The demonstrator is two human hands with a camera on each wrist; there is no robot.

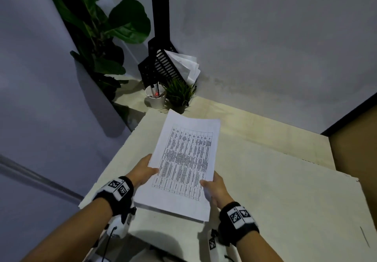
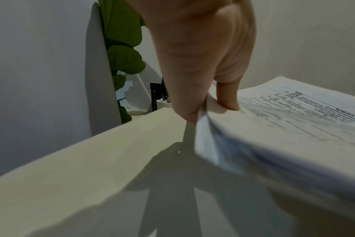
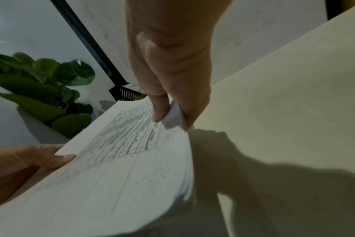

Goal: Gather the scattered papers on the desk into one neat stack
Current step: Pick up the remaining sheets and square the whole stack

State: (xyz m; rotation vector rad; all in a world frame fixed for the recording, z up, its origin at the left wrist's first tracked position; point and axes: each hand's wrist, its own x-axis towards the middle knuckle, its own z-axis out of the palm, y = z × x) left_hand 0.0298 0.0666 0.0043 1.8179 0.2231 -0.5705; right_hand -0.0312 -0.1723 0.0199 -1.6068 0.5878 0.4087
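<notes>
A stack of white papers with a printed table on the top sheet hangs a little above the pale desk, held by both hands. My left hand pinches its left edge, thumb on top and fingers underneath. My right hand pinches the right edge the same way. The left wrist view shows the thumb on the paper stack and the sheet edges fanned. In the right wrist view the paper stack bends between thumb and fingers, and the left hand shows at the far edge.
At the desk's back corner stand a white cup of pens, a small potted grass plant and a black slotted file rack with loose sheets. A large leafy plant stands at the left. A brown panel borders the right.
</notes>
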